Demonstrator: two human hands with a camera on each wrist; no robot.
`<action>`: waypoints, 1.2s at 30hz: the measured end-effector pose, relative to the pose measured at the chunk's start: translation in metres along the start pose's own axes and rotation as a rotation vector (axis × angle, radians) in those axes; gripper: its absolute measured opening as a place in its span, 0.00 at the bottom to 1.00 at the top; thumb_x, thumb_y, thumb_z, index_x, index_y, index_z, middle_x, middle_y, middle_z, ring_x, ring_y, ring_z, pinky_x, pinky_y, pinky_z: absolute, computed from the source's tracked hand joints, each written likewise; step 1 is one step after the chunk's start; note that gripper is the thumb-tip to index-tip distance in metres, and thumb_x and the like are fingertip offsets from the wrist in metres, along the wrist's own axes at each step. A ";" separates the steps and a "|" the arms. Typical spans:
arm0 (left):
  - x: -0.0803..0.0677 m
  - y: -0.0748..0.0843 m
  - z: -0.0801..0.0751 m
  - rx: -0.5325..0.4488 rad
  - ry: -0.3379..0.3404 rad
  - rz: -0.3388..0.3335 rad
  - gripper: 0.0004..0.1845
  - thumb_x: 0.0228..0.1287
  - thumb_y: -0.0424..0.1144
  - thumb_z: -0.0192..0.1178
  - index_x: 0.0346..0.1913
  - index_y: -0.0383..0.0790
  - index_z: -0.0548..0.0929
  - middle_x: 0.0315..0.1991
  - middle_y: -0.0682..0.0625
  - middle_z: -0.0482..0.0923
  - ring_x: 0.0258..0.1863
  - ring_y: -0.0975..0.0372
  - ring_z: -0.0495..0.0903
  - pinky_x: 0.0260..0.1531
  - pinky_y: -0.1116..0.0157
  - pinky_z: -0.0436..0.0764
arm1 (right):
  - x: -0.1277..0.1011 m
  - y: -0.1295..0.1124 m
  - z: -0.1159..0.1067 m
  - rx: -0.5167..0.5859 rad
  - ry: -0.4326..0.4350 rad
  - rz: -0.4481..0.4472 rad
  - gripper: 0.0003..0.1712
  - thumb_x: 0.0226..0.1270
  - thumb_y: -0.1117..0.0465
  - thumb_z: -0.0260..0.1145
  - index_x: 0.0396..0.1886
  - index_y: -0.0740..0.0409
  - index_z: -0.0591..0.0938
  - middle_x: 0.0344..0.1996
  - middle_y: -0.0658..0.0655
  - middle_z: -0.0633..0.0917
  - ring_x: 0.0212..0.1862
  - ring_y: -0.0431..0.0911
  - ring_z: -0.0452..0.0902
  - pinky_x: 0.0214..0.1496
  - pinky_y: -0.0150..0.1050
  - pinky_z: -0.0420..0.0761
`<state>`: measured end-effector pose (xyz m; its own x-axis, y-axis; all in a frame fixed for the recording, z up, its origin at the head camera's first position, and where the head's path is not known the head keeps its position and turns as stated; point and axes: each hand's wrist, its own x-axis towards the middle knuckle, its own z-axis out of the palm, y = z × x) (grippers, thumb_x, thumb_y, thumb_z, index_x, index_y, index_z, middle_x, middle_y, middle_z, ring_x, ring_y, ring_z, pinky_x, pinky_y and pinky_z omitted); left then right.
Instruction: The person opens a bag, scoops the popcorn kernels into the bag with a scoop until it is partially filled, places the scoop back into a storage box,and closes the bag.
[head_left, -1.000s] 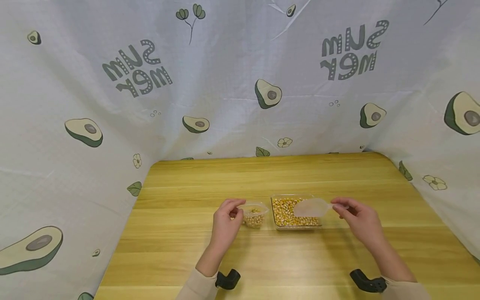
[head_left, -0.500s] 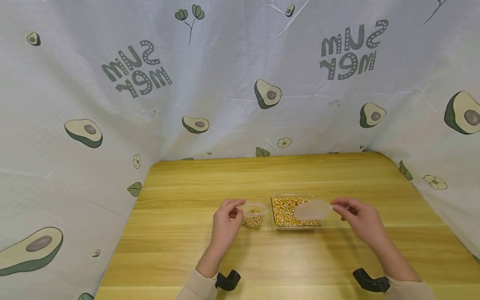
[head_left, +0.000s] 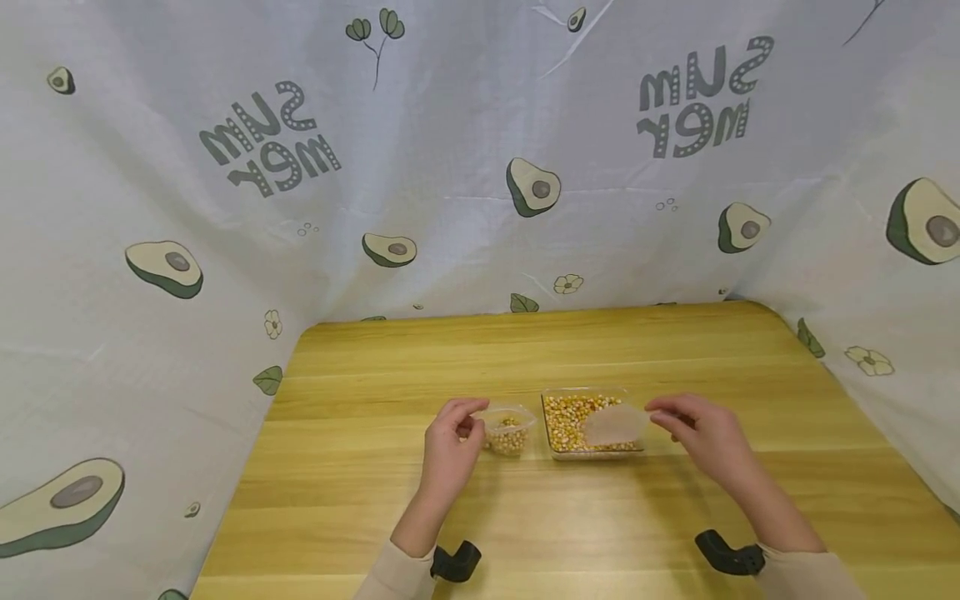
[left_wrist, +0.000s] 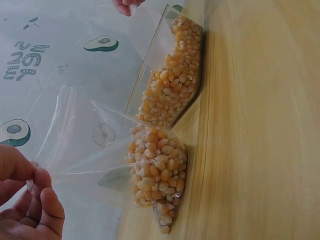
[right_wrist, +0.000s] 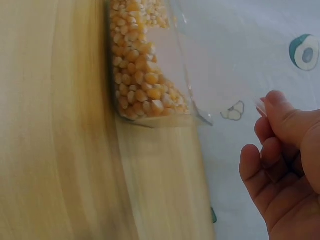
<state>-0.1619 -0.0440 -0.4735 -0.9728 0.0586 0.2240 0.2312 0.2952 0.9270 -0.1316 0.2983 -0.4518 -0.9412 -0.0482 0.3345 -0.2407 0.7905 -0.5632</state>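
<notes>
Pinching the rim of a small clear bag (head_left: 510, 427) between thumb and curled fingers, the left hand (head_left: 448, 443) holds the bag's mouth open on its left side; the left wrist view shows the thin plastic stretched from the fingertips (left_wrist: 46, 196) down to a heap of yellow corn kernels (left_wrist: 156, 175) at the bottom of the bag. The bag stands on the wooden table (head_left: 450, 517), near its middle. Just right of it, almost touching, sits a clear rectangular tray (head_left: 555, 393) filled with more kernels. The right hand (head_left: 693, 429) pinches the handle of a translucent scoop (head_left: 615, 423) between thumb and bent fingers, and the scoop's bowl hangs over the right part of the tray, partly hiding the kernels beneath it. Whether the scoop touches the kernels cannot be told. In the right wrist view the curled fingers (right_wrist: 272, 150) show beside the near corner of the tray, with the scoop too faint to make out.

Beige sleeves cover both forearms at the near edge, each with a black wrist mount (head_left: 456, 560). A pale cloth backdrop (head_left: 465, 150) printed with avocados and lettering closes off the far side and both flanks of the table.
</notes>
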 end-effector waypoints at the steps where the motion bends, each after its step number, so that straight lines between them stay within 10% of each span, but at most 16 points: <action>1: 0.000 0.000 0.000 -0.002 -0.001 0.002 0.15 0.65 0.24 0.58 0.51 0.36 0.87 0.48 0.46 0.83 0.34 0.66 0.76 0.35 0.74 0.78 | 0.000 0.000 0.002 0.004 0.001 -0.002 0.06 0.67 0.66 0.67 0.42 0.58 0.87 0.27 0.52 0.82 0.23 0.33 0.69 0.22 0.31 0.71; 36: 0.000 -0.002 0.001 0.016 0.005 0.011 0.14 0.65 0.24 0.58 0.50 0.35 0.87 0.47 0.46 0.83 0.33 0.66 0.75 0.34 0.74 0.78 | -0.008 0.029 0.048 0.483 -0.074 0.383 0.19 0.74 0.58 0.62 0.53 0.70 0.82 0.22 0.47 0.79 0.26 0.42 0.75 0.30 0.36 0.78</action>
<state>-0.1619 -0.0440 -0.4757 -0.9701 0.0575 0.2359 0.2419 0.3095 0.9196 -0.1421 0.2924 -0.5073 -0.9917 0.1282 -0.0022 0.0532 0.3957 -0.9169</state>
